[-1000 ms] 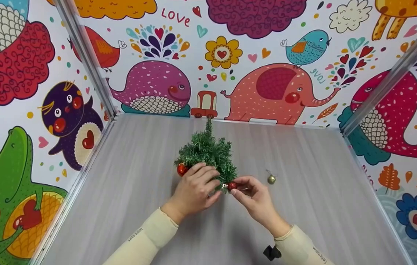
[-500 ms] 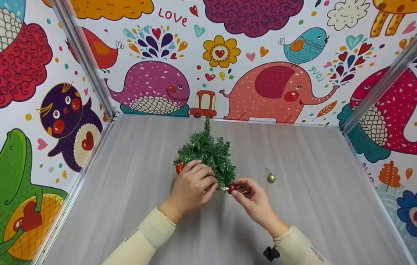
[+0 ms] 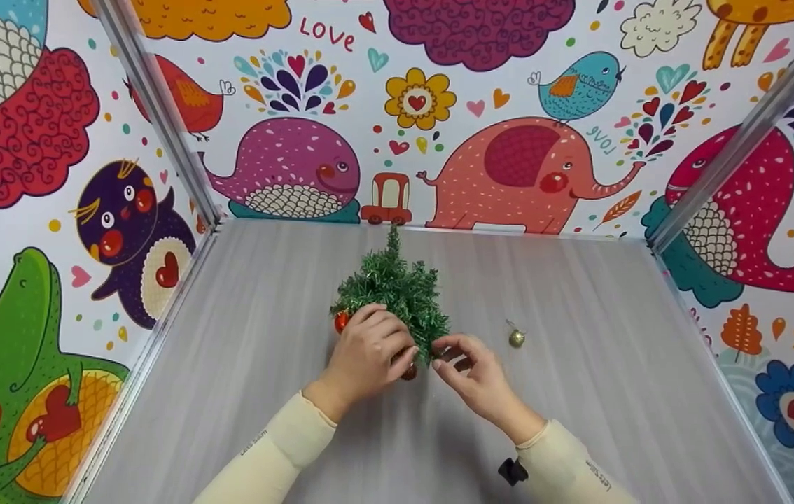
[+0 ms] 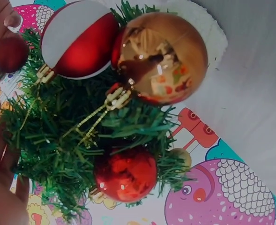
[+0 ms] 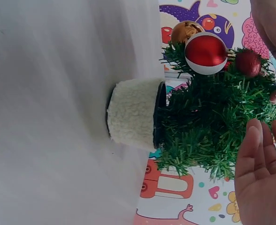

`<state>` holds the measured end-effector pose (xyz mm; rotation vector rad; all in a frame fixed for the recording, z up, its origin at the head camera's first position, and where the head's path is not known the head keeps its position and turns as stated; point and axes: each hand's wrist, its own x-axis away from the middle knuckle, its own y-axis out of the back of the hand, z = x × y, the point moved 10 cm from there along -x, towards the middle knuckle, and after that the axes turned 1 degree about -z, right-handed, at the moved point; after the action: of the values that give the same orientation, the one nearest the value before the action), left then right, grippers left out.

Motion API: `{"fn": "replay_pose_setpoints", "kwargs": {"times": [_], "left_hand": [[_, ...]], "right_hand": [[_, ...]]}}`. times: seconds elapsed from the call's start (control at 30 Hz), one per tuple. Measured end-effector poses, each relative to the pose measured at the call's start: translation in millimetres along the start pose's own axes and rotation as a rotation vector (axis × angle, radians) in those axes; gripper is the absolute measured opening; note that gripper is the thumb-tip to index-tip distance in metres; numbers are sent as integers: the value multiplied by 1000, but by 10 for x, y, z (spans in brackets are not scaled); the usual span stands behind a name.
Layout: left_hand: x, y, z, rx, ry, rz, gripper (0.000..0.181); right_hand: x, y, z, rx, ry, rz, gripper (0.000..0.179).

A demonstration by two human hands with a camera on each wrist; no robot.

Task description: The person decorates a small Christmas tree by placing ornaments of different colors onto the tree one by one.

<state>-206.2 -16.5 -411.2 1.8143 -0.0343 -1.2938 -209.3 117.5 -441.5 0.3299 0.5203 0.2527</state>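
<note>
A small green artificial Christmas tree (image 3: 397, 287) stands upright in a fleecy white pot (image 5: 134, 112). A small dark red bauble (image 5: 248, 62) hangs at its front, just below the thumb of my left hand (image 3: 370, 353). Thumb and index finger pinch close above its cap, where a thin cord shows. My right hand (image 3: 474, 374) is beside the tree's right side, fingers loosely bent with nothing between them. A red-and-white bauble (image 4: 81, 40), a shiny gold one (image 4: 161, 58) and a glossy red one (image 4: 126, 174) hang on the branches.
A small gold bauble (image 3: 517, 339) with a wire loop lies on the grey table (image 3: 579, 392) right of the tree. Patterned panels (image 3: 481, 84) with cartoon animals enclose the table's back and sides. A black piece (image 3: 512, 471) sits at my right sleeve.
My right hand has let go of the dark red bauble, which has swung left to hang under my left hand. The left thumb has closed up toward the index finger.
</note>
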Motion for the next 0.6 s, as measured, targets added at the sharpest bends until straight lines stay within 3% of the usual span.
{"fn": "replay_pose_setpoints", "kwargs": {"times": [0.23, 0.6], "left_hand": [[-6, 14, 22, 0, 11, -8, 9], [-12, -6, 40, 9, 34, -4, 10]], "right_hand": [[-67, -11, 215, 91, 179, -32, 20], [-113, -110, 285, 116, 229, -55, 18]]}}
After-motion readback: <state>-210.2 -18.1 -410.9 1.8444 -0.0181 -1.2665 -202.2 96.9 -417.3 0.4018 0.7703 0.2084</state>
